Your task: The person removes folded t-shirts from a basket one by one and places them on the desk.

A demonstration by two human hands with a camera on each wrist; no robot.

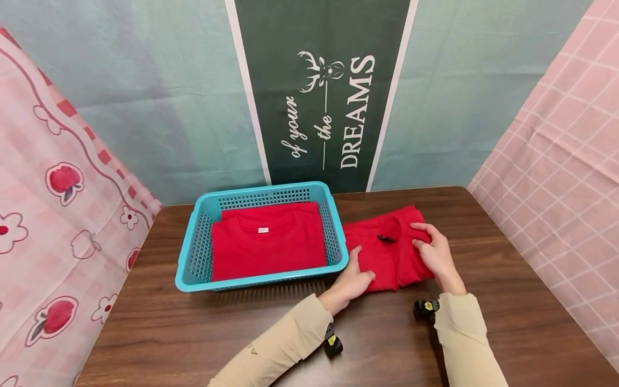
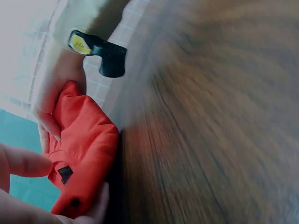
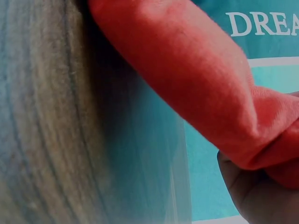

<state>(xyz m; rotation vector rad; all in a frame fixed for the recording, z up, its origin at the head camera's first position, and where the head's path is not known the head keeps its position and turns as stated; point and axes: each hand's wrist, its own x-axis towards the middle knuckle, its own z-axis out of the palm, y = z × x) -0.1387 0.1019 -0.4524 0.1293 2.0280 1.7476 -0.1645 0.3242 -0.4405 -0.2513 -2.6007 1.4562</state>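
Note:
A folded red T-shirt (image 1: 382, 252) with a black neck label (image 1: 386, 238) is between my two hands, to the right of a blue basket (image 1: 261, 278). My left hand (image 1: 352, 280) grips its near left side. In the left wrist view, fingers (image 2: 99, 205) of this hand show beneath the cloth, with another digit over it near the label. My right hand (image 1: 437, 255) holds the right side of the shirt. From the right wrist, the shirt's thick folded edge (image 3: 187, 70) fills the upper part, with part of the hand (image 3: 261, 200) below it.
Inside the basket lie folded red shirts (image 1: 268, 250), the top one with a white neck label. The brown wooden table (image 1: 232, 333) carries everything. Behind it hangs a green cloth with white lettering (image 1: 358, 113), and patterned pink cloths (image 1: 570, 177) flank both sides.

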